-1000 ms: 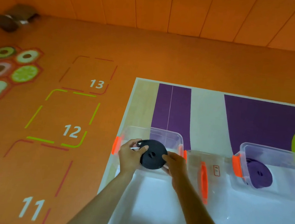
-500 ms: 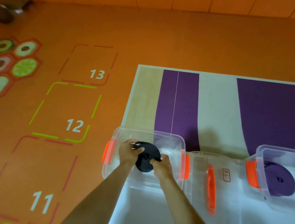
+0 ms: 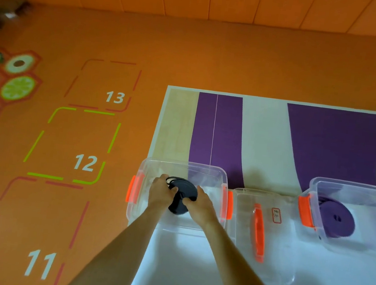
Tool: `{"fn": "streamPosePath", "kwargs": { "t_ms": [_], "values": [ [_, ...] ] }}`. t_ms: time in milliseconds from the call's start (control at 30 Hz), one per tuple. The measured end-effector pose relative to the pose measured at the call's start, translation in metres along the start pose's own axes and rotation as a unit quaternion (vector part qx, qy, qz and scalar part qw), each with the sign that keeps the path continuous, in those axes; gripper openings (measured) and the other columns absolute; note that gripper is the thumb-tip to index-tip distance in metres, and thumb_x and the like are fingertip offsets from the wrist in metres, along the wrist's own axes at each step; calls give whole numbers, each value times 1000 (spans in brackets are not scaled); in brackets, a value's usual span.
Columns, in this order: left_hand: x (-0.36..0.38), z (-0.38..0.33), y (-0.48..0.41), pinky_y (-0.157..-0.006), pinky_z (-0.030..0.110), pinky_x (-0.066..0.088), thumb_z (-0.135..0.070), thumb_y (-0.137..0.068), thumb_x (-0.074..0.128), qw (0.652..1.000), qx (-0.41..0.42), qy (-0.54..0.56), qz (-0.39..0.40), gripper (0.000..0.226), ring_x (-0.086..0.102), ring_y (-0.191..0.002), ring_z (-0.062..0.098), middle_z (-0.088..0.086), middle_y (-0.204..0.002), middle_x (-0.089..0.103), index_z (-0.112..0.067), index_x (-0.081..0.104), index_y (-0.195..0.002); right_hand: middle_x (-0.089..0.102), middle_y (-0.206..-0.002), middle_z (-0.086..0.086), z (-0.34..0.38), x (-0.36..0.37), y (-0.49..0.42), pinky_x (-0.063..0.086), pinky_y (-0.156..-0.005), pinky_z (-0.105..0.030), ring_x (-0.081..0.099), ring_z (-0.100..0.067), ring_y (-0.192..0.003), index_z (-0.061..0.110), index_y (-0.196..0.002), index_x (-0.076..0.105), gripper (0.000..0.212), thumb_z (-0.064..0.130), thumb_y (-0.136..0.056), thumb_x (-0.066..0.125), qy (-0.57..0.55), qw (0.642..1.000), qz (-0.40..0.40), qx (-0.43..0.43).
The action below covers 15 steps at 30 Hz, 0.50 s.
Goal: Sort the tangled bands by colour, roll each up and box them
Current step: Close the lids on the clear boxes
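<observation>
A rolled black band (image 3: 182, 194) sits between both hands, inside the left clear box (image 3: 207, 170) with orange clips. My left hand (image 3: 161, 192) grips its left edge with the thumb across the roll. Pressed against the roll's right side is my right hand (image 3: 201, 202). Whether the roll rests on the box floor cannot be told. A rolled purple band (image 3: 335, 219) lies in the right clear box (image 3: 353, 185).
A clear lid (image 3: 279, 258) with an orange handle lies flat between the two boxes. All stand on a white and purple mat (image 3: 264, 139) over an orange floor with numbered squares. A dark object (image 3: 0, 13) lies far left by the wall.
Both hands have carried the black roll down from above the rim into the left box. The camera has tilted and shifted, so the boxes sit elsewhere in view.
</observation>
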<state>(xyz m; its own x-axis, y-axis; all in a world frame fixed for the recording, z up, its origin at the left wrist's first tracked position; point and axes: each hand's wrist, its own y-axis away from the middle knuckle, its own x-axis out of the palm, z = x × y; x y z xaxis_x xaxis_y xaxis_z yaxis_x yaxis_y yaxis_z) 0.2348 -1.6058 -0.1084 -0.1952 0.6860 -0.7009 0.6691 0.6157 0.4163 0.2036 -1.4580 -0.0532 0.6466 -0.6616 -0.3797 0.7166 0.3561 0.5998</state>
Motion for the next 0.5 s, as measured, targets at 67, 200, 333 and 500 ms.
{"fn": "streamPosePath", "kwargs": {
  "t_ms": [67,200,333,500],
  "values": [
    [-8,-3,8,-79,30,46,-14,-93,70,999,18,-25,10,43,67,-108,34,17,-122,67,-5,55,-133,65,-132,-2,7,-9,24,49,-89,-29,63,-21,-113,18,-144,54,47,16,-97,62,11,998,-20,-61],
    [-34,-13,44,-87,42,54,-18,-97,62,993,84,-86,5,41,65,-113,36,17,-122,65,-8,55,-136,64,-138,4,-1,-34,86,52,-101,-30,63,-14,-122,20,-141,59,41,19,-101,65,32,981,-96,-164],
    [-58,-25,99,-90,44,55,-26,-101,60,971,188,-146,-25,34,63,-115,30,8,-123,69,-15,63,-133,68,-124,9,-43,-64,140,49,-102,-17,66,-9,-107,19,-128,68,31,12,-98,68,81,961,-169,-203],
    [-59,-27,165,-72,38,48,-27,-102,56,926,280,-247,-62,21,63,-97,28,3,-107,70,-18,67,-118,69,-129,-8,-113,-93,160,53,-94,-33,69,-27,-114,13,-129,68,32,11,-96,68,152,965,-195,-91]
  ]
}}
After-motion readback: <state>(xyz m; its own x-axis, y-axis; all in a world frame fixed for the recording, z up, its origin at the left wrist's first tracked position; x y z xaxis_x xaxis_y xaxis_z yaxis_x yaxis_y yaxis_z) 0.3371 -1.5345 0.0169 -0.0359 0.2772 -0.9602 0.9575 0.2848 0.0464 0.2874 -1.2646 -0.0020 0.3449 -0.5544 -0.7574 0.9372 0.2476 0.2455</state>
